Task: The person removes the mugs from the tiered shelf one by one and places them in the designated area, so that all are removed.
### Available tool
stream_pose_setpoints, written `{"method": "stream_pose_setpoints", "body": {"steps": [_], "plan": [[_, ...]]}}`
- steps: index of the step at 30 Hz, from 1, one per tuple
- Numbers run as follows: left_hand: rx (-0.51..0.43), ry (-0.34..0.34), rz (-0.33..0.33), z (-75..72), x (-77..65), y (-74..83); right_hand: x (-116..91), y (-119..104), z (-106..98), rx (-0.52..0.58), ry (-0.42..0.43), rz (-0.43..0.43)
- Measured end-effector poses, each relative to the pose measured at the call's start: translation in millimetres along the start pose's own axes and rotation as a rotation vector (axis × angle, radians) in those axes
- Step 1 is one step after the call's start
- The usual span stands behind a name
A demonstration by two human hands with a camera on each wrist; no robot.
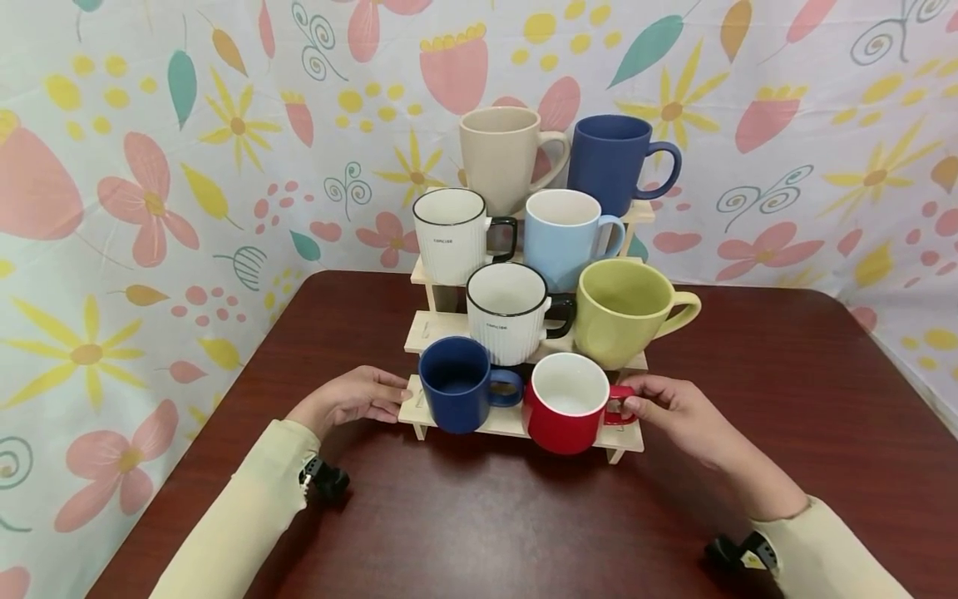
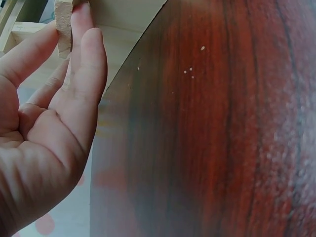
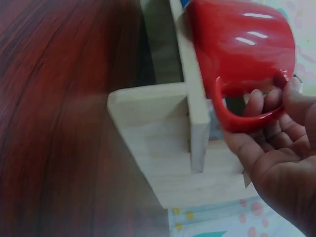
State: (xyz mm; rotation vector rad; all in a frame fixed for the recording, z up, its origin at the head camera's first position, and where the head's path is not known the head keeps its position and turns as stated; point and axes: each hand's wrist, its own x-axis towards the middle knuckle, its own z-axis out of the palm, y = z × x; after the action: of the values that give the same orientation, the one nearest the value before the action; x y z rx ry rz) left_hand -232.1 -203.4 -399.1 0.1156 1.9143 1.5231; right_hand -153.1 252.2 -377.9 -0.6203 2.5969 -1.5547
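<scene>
Right fingers point(image 1: 651, 410) hold red mug point(image 1: 555, 427), left fingers point(image 1: 387, 391) touch rack point(image 1: 440, 326)

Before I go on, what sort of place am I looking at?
Probably a staged tabletop setup, perhaps for recording, though little beyond it shows: a flower-print sheet forms the backdrop, a dark wood-look table stands before it, and mugs sit on a tiered wooden stand.

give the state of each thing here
wooden stand: upright on the table
red mug: upright, looks empty, handle held
front blue mug: upright, looks empty
lower white mug: upright, looks empty
green mug: upright, looks empty
upper white mug: upright, bottom unseen
light blue mug: upright, bottom unseen
beige mug: upright, bottom unseen
back blue mug: upright, bottom unseen
left grip: holding the stand's left end
right grip: holding the red mug's handle
</scene>
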Motion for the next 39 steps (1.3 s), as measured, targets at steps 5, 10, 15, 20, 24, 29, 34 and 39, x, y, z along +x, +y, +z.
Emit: {"method": "stream_pose_setpoints", "body": {"steps": [5,10,15,20,24,29,34,39], "plan": [[0.009,0.008,-0.01,0.3,-0.2,0.4,1,-2,2,-0.01,0.009,0.008],[0.016,0.002,-0.007,1.0,0.9,0.6,0,-4,4,0.0,0.031,0.018],[0.02,0.005,-0.014,0.9,0.2,0.3,0,-2,6,0.053,0.039,-0.027],[0.016,0.006,-0.014,0.6,-0.4,-0.9,-1,0,8,0.079,0.042,-0.031],[0.02,0.006,-0.009,2.1,0.4,0.8,-2,0,9,0.068,0.064,-0.023],[0.026,0.006,-0.011,2.1,-0.1,2.9,-7,3,10,0.119,0.074,-0.042],[0.031,0.007,-0.018,2.0,0.7,2.9,-10,4,8,0.214,0.066,-0.103],[0.04,0.006,-0.022,2.0,0.8,2.6,-13,5,5,0.268,0.051,-0.15]]}}
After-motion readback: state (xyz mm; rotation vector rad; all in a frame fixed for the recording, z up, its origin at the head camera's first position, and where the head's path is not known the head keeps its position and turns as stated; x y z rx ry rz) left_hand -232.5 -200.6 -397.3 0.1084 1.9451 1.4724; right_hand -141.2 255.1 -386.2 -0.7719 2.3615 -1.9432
